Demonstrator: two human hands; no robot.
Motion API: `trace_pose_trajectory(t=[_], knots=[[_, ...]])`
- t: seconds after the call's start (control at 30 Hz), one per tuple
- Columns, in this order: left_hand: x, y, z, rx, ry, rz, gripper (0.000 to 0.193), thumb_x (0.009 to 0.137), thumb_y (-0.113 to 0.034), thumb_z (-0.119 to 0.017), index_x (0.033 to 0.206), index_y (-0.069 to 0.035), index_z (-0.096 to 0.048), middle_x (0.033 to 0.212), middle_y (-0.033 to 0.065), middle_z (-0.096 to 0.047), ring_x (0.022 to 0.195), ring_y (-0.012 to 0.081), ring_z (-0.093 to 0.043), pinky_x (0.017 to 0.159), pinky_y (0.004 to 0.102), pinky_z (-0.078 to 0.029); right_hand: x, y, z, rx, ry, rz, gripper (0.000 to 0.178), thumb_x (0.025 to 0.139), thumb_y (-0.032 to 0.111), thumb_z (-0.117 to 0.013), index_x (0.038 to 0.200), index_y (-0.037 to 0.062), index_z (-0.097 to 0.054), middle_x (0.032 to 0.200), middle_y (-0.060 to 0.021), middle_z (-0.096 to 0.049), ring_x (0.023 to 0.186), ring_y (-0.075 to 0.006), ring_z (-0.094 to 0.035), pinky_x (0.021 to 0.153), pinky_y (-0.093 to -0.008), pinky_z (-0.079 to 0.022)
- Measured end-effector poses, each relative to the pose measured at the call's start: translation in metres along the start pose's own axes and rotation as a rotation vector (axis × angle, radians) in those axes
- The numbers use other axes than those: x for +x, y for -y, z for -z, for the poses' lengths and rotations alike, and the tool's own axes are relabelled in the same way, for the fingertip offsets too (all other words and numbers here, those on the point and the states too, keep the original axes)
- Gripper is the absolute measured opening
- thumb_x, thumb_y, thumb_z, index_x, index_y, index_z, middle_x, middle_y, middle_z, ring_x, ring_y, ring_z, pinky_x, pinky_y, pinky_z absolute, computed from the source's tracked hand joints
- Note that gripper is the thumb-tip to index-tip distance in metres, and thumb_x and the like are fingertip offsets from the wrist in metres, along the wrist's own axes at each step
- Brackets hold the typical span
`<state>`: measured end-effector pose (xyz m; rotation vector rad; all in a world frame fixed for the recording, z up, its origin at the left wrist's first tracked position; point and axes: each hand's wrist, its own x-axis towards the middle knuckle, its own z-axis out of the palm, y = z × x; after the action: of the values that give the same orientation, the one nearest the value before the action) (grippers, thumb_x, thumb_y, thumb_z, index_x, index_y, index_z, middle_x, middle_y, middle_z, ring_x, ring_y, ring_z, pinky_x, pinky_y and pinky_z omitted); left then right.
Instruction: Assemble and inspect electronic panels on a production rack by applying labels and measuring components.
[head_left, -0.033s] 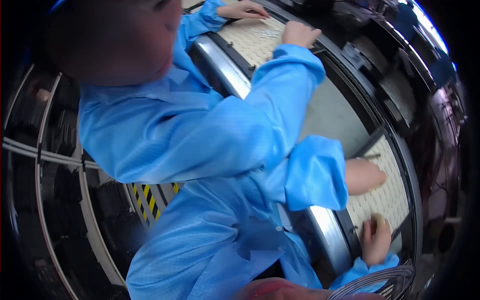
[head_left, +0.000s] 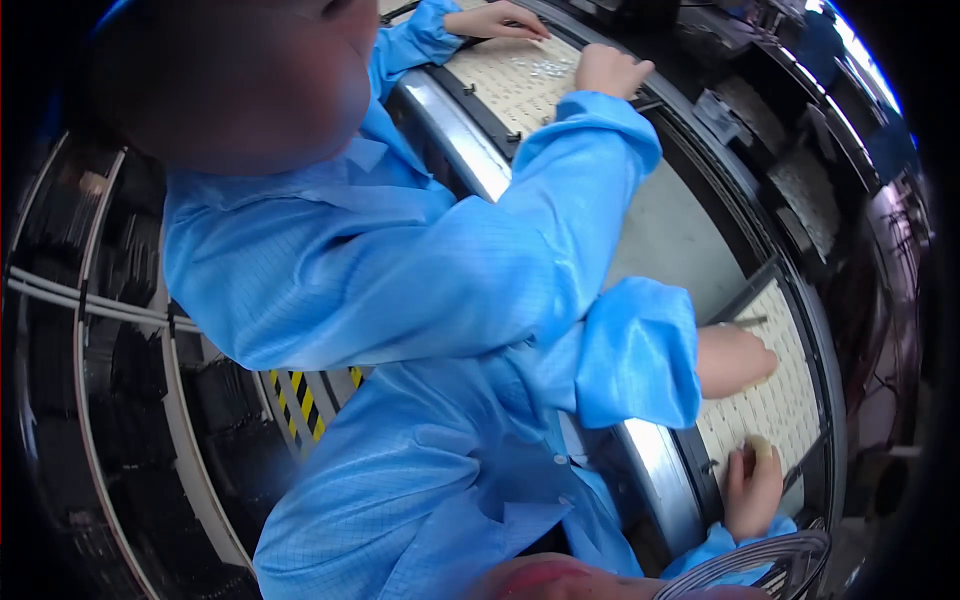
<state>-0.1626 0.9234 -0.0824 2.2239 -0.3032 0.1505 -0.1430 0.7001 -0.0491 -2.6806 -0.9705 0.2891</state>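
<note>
My left hand (head_left: 738, 362) reaches out of a blue sleeve over a cream tray (head_left: 790, 400) with rows of small marks or slots. Its fingers point down toward the tray and are hidden behind the back of the hand. A thin dark bar (head_left: 748, 321) lies by its far side; whether the hand touches it I cannot tell. My right hand (head_left: 755, 490) is at the tray's near end, fingers curled inward. A yellowish cover (head_left: 761, 448) sits on one fingertip. Anything pinched there is too small to make out.
Beside me a co-worker in a blue smock (head_left: 400, 270) works over another cream tray (head_left: 490, 85) with small shiny pieces on it. A metal rail (head_left: 655, 460) edges the bench. Dark racks (head_left: 130, 420) stand at left, and yellow-black striped tape (head_left: 300, 400) marks the floor.
The whole view has shifted slightly, so everything sits a little lower and farther right. My hands keep nearly the same pose over the tray.
</note>
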Motion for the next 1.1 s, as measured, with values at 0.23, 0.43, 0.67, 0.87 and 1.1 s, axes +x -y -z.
trace_pose_trajectory(t=[0.23,0.43,0.67,0.87,1.1], knots=[[0.016,0.008,-0.021,0.020,-0.046,0.051,0.017,0.079,-0.012,-0.052,0.089,-0.001,-0.060,0.084,0.0193,-0.063,0.082,0.0349,-0.062,0.073,0.0420,-0.049,0.012,0.001,-0.012,0.066,-0.029,-0.018,0.022,0.081,0.002,-0.058,0.102,-0.0036,-0.056,0.085,-0.0119,-0.053,0.069,-0.0211,-0.054,0.062,-0.0301,-0.045],[0.016,0.007,-0.022,-0.014,0.047,0.033,0.018,0.080,-0.014,-0.051,0.091,-0.005,-0.061,0.083,0.0159,-0.063,0.082,0.0328,-0.062,0.073,0.0423,-0.048,0.012,-0.021,-0.031,0.040,-0.105,0.059,0.019,0.083,0.004,-0.056,0.101,-0.0023,-0.058,0.085,-0.0129,-0.056,0.068,-0.0207,-0.057,0.061,-0.0289,-0.045],[0.010,0.013,-0.010,-0.032,0.115,-0.046,0.019,0.081,-0.017,-0.050,0.094,-0.009,-0.061,0.083,0.0124,-0.064,0.082,0.0308,-0.061,0.073,0.0427,-0.048,0.011,-0.036,-0.035,-0.034,-0.257,0.143,0.018,0.086,0.007,-0.054,0.100,-0.0008,-0.060,0.085,-0.0140,-0.060,0.068,-0.0202,-0.059,0.060,-0.0276,-0.045],[0.009,0.021,0.001,-0.019,0.108,-0.098,0.019,0.080,-0.016,-0.051,0.094,-0.008,-0.062,0.084,0.0127,-0.064,0.082,0.0301,-0.061,0.073,0.0415,-0.048,0.009,-0.022,-0.016,-0.078,-0.141,0.075,0.017,0.085,0.005,-0.054,0.100,-0.0028,-0.059,0.082,-0.0144,-0.059,0.063,-0.0205,-0.057,0.059,-0.0301,-0.045],[-0.004,0.016,0.006,-0.035,0.128,-0.125,0.020,0.079,-0.015,-0.052,0.095,-0.007,-0.062,0.085,0.0129,-0.064,0.083,0.0293,-0.061,0.073,0.0402,-0.048,0.003,-0.012,-0.016,-0.076,-0.177,0.098,0.015,0.084,0.004,-0.053,0.097,-0.0018,-0.058,0.080,-0.0137,-0.055,0.063,-0.0231,-0.056,0.058,-0.0308,-0.044]])
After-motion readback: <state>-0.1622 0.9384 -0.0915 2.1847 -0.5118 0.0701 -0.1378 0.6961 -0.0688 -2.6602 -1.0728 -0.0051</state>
